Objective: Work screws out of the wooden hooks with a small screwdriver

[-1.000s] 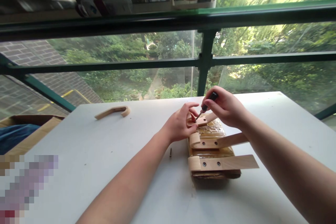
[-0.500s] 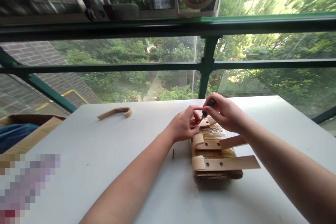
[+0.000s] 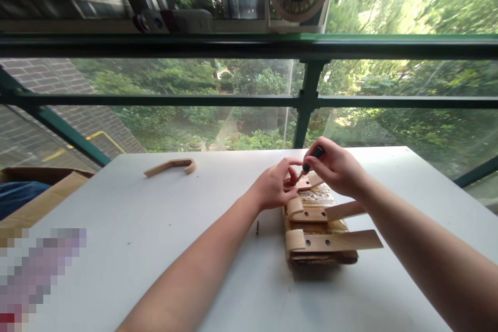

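Observation:
My right hand (image 3: 336,168) is closed round the black handle of a screwdriver (image 3: 314,158), which tilts down to the left. Its tip meets the far wooden hook (image 3: 307,182) close to my left fingers; the screw under it is too small to make out. My left hand (image 3: 274,185) pinches the curled end of that hook, mostly covering it. Below lies a block wrapped in brown tape (image 3: 319,262). Across it run a middle wooden hook (image 3: 315,215) and a near wooden hook (image 3: 342,241), each showing two dark screw heads.
A loose screw (image 3: 257,227) lies on the white table (image 3: 187,249), left of the block. Another wooden hook (image 3: 171,166) rests near the far left edge. Beyond stands a green railing (image 3: 249,46). A cardboard box (image 3: 58,199) with blue cloth sits at the left.
The screwdriver handle leans a little further right, with my right fingers shifted on it. My left hand stays on the far hook. The view has tipped slightly upward.

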Tool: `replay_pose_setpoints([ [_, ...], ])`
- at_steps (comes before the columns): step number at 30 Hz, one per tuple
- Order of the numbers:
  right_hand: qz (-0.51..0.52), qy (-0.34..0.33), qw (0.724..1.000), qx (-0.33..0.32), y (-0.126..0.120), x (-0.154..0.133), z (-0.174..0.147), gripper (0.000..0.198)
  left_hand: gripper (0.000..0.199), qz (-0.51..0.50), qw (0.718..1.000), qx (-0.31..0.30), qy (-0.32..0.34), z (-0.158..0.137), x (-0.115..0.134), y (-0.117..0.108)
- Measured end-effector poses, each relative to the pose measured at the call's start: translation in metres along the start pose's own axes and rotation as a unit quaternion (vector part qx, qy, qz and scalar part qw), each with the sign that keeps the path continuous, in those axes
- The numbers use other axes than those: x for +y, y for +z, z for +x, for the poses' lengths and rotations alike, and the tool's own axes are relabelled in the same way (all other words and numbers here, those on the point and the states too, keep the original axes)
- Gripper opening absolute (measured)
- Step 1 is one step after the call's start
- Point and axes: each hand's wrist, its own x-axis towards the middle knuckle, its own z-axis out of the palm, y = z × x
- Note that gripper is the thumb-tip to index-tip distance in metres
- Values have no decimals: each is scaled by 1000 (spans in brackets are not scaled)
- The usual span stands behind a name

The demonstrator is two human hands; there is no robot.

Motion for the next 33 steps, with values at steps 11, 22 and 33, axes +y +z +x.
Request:
replay_pose_setpoints([
  [11,-98,50,994,-6,8,-17,4,46,30,11,998,51,-24,1,-5,12],
  [22,-54,-22,995,-86,-19,-30,11,28,25,36,995,91,-18,-3,-7,16],
  [33,-73,16,990,-122,-19,-36,11,31,23,73,992,101,8,-7,-19,19],
])
